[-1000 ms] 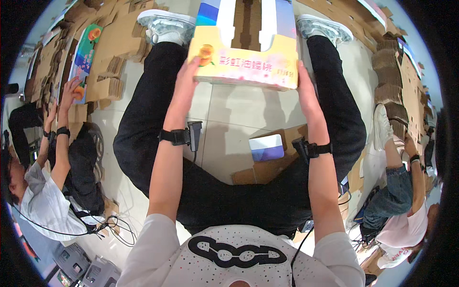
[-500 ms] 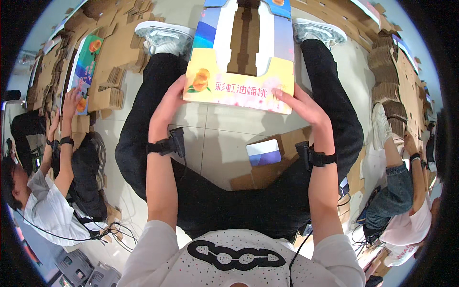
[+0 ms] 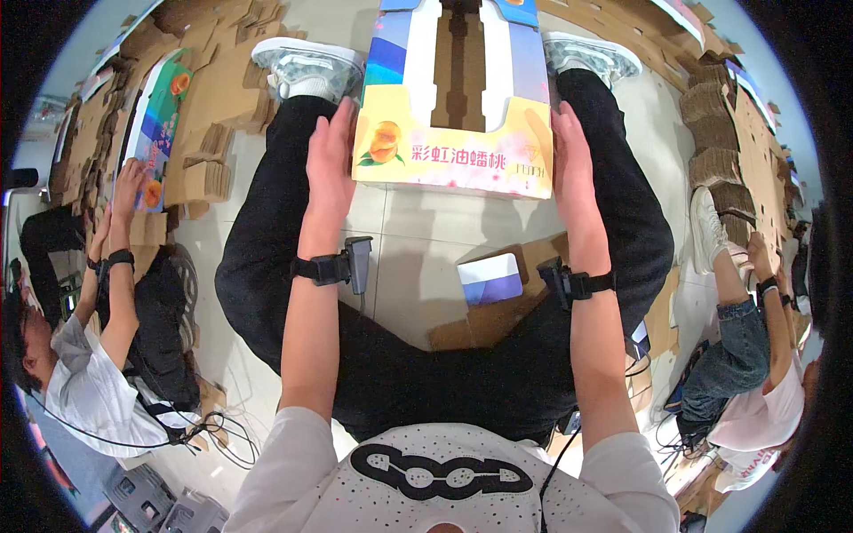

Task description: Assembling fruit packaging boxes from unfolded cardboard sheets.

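Note:
A printed cardboard fruit carton [image 3: 453, 169] stands at the top centre between my feet. Its yellow near side carries a peach picture, and the long cutout in its top shows brown cardboard inside. My left hand [image 3: 331, 164] lies along the carton's left side, fingers straight and pointing away from me. On the opposite side my right hand [image 3: 574, 160] is held the same way, palm toward the carton. Whether the palms press on the carton or only rest beside it, I cannot tell. Each wrist wears a black strap with a small device.
A brown cardboard piece [image 3: 498, 311] with a white and purple patch lies on the tiled floor between my legs. Flattened cardboard stacks [image 3: 209, 169] line the left, with more stacks [image 3: 715, 142] at right. One person [image 3: 98, 355] works at left, another [image 3: 755, 373] at right.
The carton has shifted slightly right and away from me. My hands have left its near corners, thumbs off the front face, and slid forward to lie flat along its sides.

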